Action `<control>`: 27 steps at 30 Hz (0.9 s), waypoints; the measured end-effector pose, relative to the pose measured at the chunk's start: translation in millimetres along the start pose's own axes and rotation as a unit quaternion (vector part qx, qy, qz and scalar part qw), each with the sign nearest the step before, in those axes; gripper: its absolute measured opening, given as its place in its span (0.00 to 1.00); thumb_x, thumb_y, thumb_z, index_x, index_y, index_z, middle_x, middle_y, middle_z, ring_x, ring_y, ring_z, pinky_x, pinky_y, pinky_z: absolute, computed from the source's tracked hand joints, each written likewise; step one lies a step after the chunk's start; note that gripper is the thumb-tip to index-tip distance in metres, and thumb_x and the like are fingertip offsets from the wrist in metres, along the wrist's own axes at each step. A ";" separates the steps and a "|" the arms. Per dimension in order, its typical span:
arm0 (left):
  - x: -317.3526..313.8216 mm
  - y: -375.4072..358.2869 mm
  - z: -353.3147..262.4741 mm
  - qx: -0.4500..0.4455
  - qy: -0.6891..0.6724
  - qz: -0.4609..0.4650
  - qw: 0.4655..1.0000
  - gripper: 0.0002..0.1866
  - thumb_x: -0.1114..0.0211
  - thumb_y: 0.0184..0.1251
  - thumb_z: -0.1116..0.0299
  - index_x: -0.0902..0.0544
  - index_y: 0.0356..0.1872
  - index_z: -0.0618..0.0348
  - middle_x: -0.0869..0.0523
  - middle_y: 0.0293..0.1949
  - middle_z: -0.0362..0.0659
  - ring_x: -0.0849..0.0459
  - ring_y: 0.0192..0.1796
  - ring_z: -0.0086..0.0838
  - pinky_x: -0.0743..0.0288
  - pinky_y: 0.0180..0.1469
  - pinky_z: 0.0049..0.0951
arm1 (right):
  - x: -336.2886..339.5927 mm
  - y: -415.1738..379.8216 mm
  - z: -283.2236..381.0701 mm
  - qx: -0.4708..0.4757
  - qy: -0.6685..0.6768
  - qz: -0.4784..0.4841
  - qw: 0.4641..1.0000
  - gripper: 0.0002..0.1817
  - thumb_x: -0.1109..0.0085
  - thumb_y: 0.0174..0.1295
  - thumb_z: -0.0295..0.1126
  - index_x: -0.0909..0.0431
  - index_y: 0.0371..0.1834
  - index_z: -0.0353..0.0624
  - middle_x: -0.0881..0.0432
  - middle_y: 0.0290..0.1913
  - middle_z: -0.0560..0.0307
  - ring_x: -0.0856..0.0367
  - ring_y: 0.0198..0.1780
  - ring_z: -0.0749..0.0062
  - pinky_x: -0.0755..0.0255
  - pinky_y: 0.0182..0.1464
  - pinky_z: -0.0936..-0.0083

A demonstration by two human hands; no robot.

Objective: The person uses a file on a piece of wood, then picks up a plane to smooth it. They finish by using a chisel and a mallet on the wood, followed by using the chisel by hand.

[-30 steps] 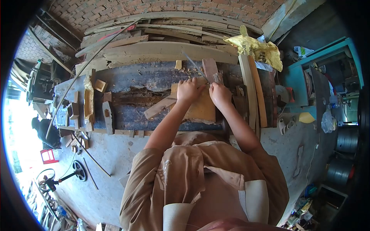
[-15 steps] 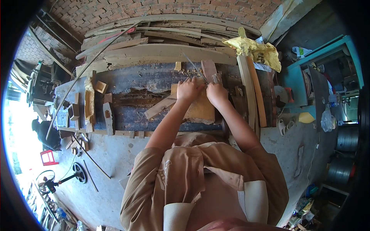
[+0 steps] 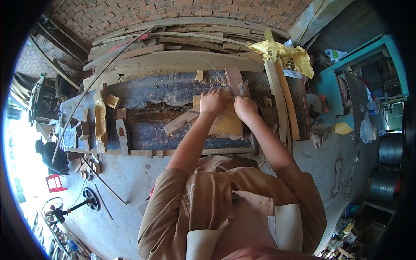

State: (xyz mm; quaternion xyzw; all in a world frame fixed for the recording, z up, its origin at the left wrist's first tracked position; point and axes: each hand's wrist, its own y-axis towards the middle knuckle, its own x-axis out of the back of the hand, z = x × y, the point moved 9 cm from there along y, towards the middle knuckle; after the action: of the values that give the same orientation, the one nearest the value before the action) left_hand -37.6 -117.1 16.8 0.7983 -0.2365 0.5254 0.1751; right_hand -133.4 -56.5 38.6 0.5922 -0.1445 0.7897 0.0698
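My right hand (image 3: 246, 108) is closed round the near end of a thin, long metal tool (image 3: 217, 73), perhaps a file. Its narrow shaft slants away to the upper left. Beside it, my left hand (image 3: 212, 103) bends its fingers over a small piece of wood (image 3: 225, 92), mostly hidden beneath them. Both hands rest above a yellowish wooden board (image 3: 227, 125) on the dark, worn workbench (image 3: 173, 93). A short wooden strip (image 3: 182, 120) lies left of my left hand. Just beyond my right hand are a reddish wood block (image 3: 234, 78) and a rough wood piece (image 3: 243, 89).
Long planks (image 3: 173, 60) are stacked behind the bench by the brick wall. Two long boards (image 3: 279, 99) lie across its right side, with a yellow sack (image 3: 281, 54) at their far end. Hollow wooden pieces (image 3: 100, 123) sit on the left. A dark rounded handle (image 3: 254, 144) is at the front edge.
The view has shifted slightly. Both hands stay close together over the board, and the tool keeps nearly the same slant. More of the dark handle at the front edge shows now.
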 end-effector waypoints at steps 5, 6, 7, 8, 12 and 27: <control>12.0 -2.2 -1.6 -0.032 -0.029 -0.012 0.999 0.30 0.51 0.60 0.45 0.29 0.52 0.63 0.24 0.51 0.53 0.27 0.55 0.39 0.38 0.57 0.39 | -10.3 -0.8 -6.3 -0.026 0.012 -0.028 0.999 0.15 0.59 0.61 0.36 0.26 0.27 0.37 0.21 0.25 0.41 0.21 0.30 0.48 0.26 0.33 0.58; 15.6 -3.1 -3.5 -0.046 -0.037 -0.012 0.998 0.30 0.50 0.60 0.47 0.28 0.52 0.64 0.25 0.51 0.54 0.26 0.53 0.40 0.38 0.57 0.39 | -10.9 -0.7 -5.2 -0.024 0.018 -0.029 0.999 0.15 0.59 0.61 0.36 0.26 0.27 0.36 0.22 0.25 0.40 0.21 0.30 0.47 0.26 0.33 0.58; 12.2 -2.2 -1.8 -0.046 -0.037 -0.011 0.998 0.30 0.50 0.60 0.47 0.28 0.52 0.64 0.25 0.51 0.54 0.26 0.53 0.40 0.38 0.57 0.39 | -11.2 -0.4 -4.3 -0.023 0.025 -0.030 0.999 0.15 0.59 0.61 0.35 0.26 0.27 0.36 0.22 0.25 0.40 0.21 0.30 0.47 0.26 0.32 0.58; 6.8 -0.7 0.8 -0.045 -0.037 -0.012 0.998 0.29 0.50 0.60 0.47 0.28 0.52 0.64 0.25 0.51 0.53 0.25 0.52 0.40 0.37 0.57 0.39 | -10.9 -0.6 -4.2 -0.023 0.026 -0.030 0.999 0.15 0.59 0.61 0.35 0.26 0.27 0.36 0.22 0.25 0.40 0.21 0.30 0.47 0.26 0.32 0.58; 7.5 -1.1 0.4 -0.041 -0.029 -0.031 0.998 0.29 0.50 0.60 0.47 0.28 0.53 0.61 0.26 0.52 0.52 0.24 0.51 0.41 0.37 0.57 0.38 | -3.5 -2.0 -1.7 0.003 0.036 -0.029 0.999 0.15 0.58 0.60 0.35 0.26 0.25 0.36 0.22 0.25 0.40 0.21 0.29 0.47 0.27 0.31 0.58; 3.4 -5.6 -6.6 -0.089 -0.037 -0.053 0.994 0.27 0.47 0.59 0.48 0.26 0.51 0.60 0.26 0.53 0.52 0.24 0.51 0.41 0.36 0.56 0.38 | 42.3 -98.7 -17.9 -0.017 -0.006 0.035 0.999 0.09 0.55 0.54 0.29 0.26 0.24 0.37 0.21 0.23 0.43 0.20 0.27 0.52 0.26 0.28 0.62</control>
State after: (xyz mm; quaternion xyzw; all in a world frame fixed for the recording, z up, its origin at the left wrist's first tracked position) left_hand -38.4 -109.6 22.3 0.8096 -0.2462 0.4626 0.2644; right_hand -134.2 40.1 88.8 0.5901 -0.1791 0.7855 0.0514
